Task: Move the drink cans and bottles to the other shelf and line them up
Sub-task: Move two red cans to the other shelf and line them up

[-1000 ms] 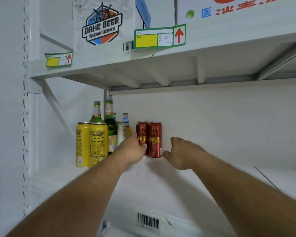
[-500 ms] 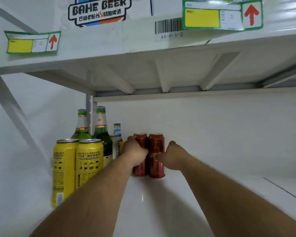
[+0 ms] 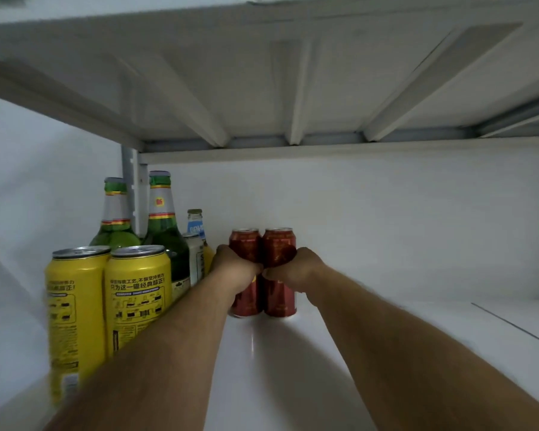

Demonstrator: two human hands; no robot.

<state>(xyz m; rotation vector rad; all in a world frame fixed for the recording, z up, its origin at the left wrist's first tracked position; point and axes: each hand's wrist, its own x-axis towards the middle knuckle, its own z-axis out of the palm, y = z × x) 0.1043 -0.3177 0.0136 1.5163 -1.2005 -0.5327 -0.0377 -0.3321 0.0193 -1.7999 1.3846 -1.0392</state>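
- Left hand wrapped round left red can, right hand round right red can (cans touching).
- Lift both straight, clear of near yellow cans.

Two bare forearms show, with no sleeve, watch, band or ring on the parts in view. The left hand and right hand are ungloved. Each forearm is broad near the camera and narrows to the wrist. Faint hair shows on the left forearm. The fingers are mostly hidden.
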